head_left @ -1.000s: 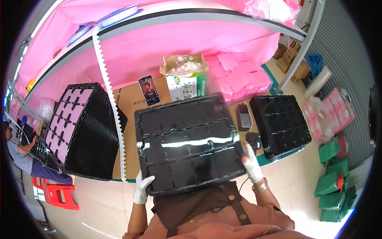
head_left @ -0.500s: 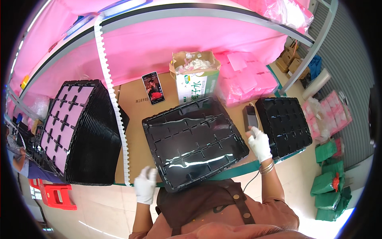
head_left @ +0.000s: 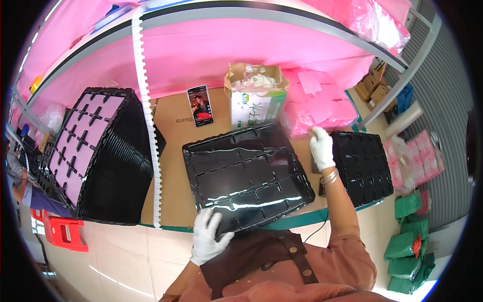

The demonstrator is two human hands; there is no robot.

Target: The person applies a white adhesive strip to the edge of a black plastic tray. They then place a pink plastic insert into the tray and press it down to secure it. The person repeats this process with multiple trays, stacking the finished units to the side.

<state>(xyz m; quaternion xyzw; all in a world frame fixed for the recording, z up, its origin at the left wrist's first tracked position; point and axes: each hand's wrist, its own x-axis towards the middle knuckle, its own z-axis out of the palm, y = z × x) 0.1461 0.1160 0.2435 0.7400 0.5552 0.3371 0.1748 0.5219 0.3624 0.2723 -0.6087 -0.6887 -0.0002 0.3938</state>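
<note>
A black plastic tray (head_left: pixel 246 173) with moulded compartments lies aslant on the cardboard-topped table before me, a glossy sheen across it. At its near left corner is my left hand (head_left: pixel 210 237), white-gloved, fingers spread and touching the tray's edge. My right hand (head_left: pixel 322 148), also gloved, reaches over the narrow gap between this tray and a stack of black trays (head_left: pixel 363 168) at the right. Its fingers stretch away from me toward pink packages (head_left: pixel 322 103), apparently holding nothing. Beneath this hand, a dark box-shaped device is mostly hidden.
At the left stands a tall stack of black trays (head_left: pixel 118 166) with pink pieces on top, beside a white notched strip (head_left: pixel 143 75). A phone (head_left: pixel 200 105) and a carton (head_left: pixel 257 108) of white bits stand behind the middle tray. A cable (head_left: pixel 318 230) hangs off the front edge.
My left hand has moved right and onto the middle tray's near left corner. My right hand has gone farther from me, now covering the dark device. The view has shifted slightly.
</note>
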